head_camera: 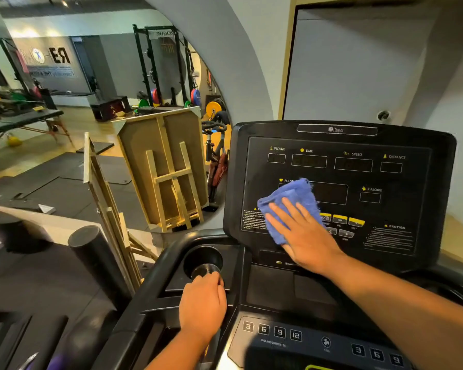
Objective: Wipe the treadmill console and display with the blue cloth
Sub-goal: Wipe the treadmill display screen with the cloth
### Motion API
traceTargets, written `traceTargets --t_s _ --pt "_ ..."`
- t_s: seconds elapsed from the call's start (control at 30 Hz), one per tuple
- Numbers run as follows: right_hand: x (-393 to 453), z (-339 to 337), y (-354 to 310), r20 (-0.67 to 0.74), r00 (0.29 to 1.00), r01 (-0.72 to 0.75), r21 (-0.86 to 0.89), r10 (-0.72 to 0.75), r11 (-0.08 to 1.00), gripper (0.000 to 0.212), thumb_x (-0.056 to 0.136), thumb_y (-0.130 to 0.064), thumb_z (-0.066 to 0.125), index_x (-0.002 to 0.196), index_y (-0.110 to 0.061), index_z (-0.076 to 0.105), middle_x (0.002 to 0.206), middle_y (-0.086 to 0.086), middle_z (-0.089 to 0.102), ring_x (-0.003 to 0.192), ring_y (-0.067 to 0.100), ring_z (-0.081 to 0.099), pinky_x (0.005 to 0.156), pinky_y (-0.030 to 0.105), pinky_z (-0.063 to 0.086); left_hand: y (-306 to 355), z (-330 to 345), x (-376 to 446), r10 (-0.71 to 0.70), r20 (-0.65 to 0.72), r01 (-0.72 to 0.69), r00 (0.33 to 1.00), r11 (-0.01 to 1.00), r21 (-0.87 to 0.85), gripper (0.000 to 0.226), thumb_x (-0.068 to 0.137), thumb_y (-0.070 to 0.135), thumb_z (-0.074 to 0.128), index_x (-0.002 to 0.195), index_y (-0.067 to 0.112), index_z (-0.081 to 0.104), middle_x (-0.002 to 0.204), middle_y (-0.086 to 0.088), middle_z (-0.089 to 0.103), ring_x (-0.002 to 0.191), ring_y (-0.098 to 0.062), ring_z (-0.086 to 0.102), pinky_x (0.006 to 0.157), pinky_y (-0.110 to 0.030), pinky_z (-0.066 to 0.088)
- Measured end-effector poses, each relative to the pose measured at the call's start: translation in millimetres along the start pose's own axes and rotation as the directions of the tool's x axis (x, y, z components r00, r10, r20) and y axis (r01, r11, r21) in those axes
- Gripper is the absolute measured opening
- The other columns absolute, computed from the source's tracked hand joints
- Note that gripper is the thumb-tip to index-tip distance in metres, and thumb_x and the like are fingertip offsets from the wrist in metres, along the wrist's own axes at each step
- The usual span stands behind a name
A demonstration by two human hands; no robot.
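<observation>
The blue cloth (289,206) is pressed flat against the treadmill display (337,193), lower left, by the open right hand (305,233). The left hand (202,305), apparently curled closed, braces beside the cup holder (203,260) for steadiness.

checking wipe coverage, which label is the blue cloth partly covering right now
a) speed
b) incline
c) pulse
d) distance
c: the blue cloth, pressed flat under the right hand, overlaps the end of the PULSE label on the display; the other three labels sit uncovered along the top row.

Right hand (304,236) flat, fingers (292,209) spread; left hand (202,305) curled.
</observation>
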State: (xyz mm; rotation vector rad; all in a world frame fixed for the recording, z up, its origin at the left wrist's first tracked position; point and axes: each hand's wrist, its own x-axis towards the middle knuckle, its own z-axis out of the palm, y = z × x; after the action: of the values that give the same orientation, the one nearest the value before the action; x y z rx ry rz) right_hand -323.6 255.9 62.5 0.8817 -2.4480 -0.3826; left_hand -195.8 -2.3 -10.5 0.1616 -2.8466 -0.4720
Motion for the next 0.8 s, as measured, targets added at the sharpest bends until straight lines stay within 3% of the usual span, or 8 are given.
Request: traceTargets --t_s 0.13,0.23,0.3,0.43,0.6,0.7,0.8 --pt "28 -26 27 -0.063 0.925 -0.368 0.092 0.374 0.925 0.079 0.093 -0.035 0.058 0.158 -0.015 0.018 0.167 0.011 0.014 0.153 0.038 0.005 0.124 0.050 0.011 1 -2 1 0.010 0.007 -0.010 1.000 1.000 -0.008 0.023 0.100 0.032 0.038 0.098 0.032 0.061 0.089 0.011 0.065 0.080 -0.007 0.061 0.082 -0.029 0.052" --pt "74 -41 17 -0.076 0.888 -0.444 0.121 0.454 0.888 0.074 0.097 -0.042 0.046 0.158 -0.014 0.016 0.167 0.013 0.010 0.153 0.041 0.002 0.124 0.055 0.009 2 -3 0 0.008 0.004 -0.008 1.000 1.000 -0.011 0.023 0.101 0.033 0.038 0.099 0.033 0.061 0.090 0.012 0.065 0.081 -0.007 0.061 0.083 -0.028 0.052" --pt "91 -42 -1 -0.072 0.915 -0.385 0.135 0.396 0.913 0.073 0.097 -0.043 0.046 0.158 -0.015 0.017 0.167 0.012 0.010 0.153 0.041 0.001 0.123 0.057 0.009 2 -1 0 -0.002 -0.002 0.002 1.000 1.000 -0.017 0.023 0.100 0.034 0.038 0.099 0.034 0.061 0.089 0.013 0.065 0.080 -0.007 0.061 0.082 -0.028 0.052" --pt "76 -21 -38 -0.028 0.996 -0.085 0.062 0.086 0.995 0.075 0.096 -0.044 0.046 0.159 -0.018 0.015 0.168 0.010 0.006 0.153 0.040 -0.005 0.123 0.057 0.008 0 3 0 -0.020 -0.005 0.020 1.000 1.000 -0.011 0.026 0.098 0.036 0.035 0.095 0.035 0.060 0.086 0.013 0.064 0.076 -0.008 0.061 0.077 -0.028 0.054" --pt "17 2 -30 0.024 0.991 0.134 0.029 -0.134 0.991 0.069 0.098 -0.042 0.042 0.158 -0.020 0.018 0.168 0.005 0.007 0.154 0.033 -0.003 0.124 0.050 0.005 3 -1 0 -0.004 0.001 0.004 1.000 1.000 -0.016 0.025 0.100 0.033 0.036 0.095 0.033 0.061 0.084 0.012 0.063 0.076 -0.007 0.060 0.079 -0.029 0.053" --pt "7 -4 -7 -0.024 0.997 -0.070 0.043 0.071 0.997 0.076 0.091 -0.038 0.055 0.157 -0.020 0.022 0.166 0.006 0.014 0.154 0.032 0.004 0.123 0.048 0.011 4 -4 0 0.002 -0.001 -0.002 1.000 1.000 -0.022 0.025 0.101 0.032 0.038 0.098 0.033 0.062 0.087 0.010 0.065 0.078 -0.008 0.061 0.080 -0.028 0.053" --pt "35 -22 13 -0.060 0.931 -0.350 0.130 0.359 0.928 0.074 0.095 -0.037 0.052 0.158 -0.019 0.018 0.167 0.008 0.012 0.154 0.035 0.001 0.124 0.050 0.011 3 -4 0 -0.001 0.001 0.001 1.000 1.000 -0.028 0.025 0.101 0.033 0.037 0.101 0.033 0.062 0.090 0.012 0.065 0.080 -0.007 0.061 0.083 -0.026 0.053"
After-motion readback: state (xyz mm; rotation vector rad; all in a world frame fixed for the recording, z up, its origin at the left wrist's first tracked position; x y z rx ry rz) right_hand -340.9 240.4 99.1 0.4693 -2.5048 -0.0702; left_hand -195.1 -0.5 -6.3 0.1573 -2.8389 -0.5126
